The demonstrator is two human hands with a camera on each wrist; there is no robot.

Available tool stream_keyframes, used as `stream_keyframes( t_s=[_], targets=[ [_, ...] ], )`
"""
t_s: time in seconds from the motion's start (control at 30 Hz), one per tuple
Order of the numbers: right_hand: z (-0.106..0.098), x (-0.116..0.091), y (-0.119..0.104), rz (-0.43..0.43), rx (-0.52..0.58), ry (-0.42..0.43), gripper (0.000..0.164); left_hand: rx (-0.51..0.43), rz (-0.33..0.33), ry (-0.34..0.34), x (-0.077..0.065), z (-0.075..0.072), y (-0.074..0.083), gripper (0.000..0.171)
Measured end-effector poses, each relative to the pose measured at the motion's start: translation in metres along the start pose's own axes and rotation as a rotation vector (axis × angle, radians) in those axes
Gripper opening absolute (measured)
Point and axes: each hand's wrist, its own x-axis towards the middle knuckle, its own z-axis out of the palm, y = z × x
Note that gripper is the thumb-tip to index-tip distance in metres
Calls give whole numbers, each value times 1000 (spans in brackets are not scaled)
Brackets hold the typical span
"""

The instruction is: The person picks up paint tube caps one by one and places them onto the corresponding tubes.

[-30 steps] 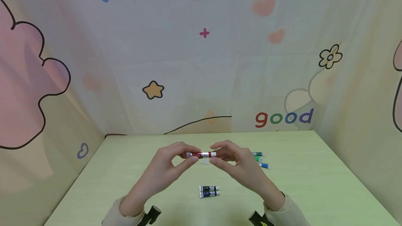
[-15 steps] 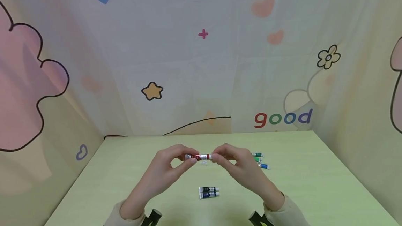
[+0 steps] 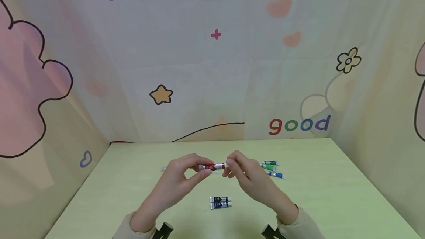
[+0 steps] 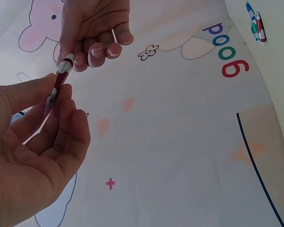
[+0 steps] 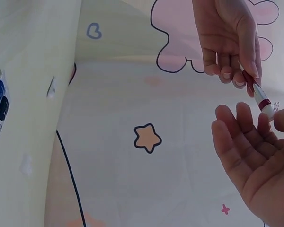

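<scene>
A small red paint tube [image 3: 212,166] is held level above the table, between both hands. My left hand [image 3: 186,175] pinches its flat crimped end between thumb and fingers. At the other end, my right hand [image 3: 247,174] pinches the white cap, which is mostly hidden by the fingertips in the head view. The right wrist view shows the cap [image 5: 268,111] against the thumb, with the other fingers spread loosely. In the left wrist view the tube [image 4: 62,75] slants between the two hands.
Below the hands, a black tube [image 3: 220,199] and a navy tube [image 3: 220,205] lie side by side. Past my right hand lie a dark green tube [image 3: 270,163], a light green tube [image 3: 268,167] and a blue tube [image 3: 276,175]. A printed curtain [image 3: 199,65] stands behind the table.
My right hand has gone from standing open beside the cap to pinching it, and its fingers have curled further. My left hand keeps its hold and has shifted slightly right with the tube.
</scene>
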Motion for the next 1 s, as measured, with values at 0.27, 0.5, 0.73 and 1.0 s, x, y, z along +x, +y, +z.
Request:
stream_keyframes(
  t_s=[0.27, 0.5, 0.73, 1.0],
  targets=[
    [6, 1, -2, 91, -75, -19, 26, 46, 32, 29, 2, 9, -5, 18],
    [5, 2, 1, 173, -108, -37, 29, 84, 34, 27, 4, 14, -11, 18],
    [-3, 6, 13, 166, -50, -28, 23, 14, -56, 22, 8, 15, -23, 18],
    [-11, 5, 25, 157, -13, -110, 16, -23, -191, -2, 10, 22, -36, 17]
  ],
)
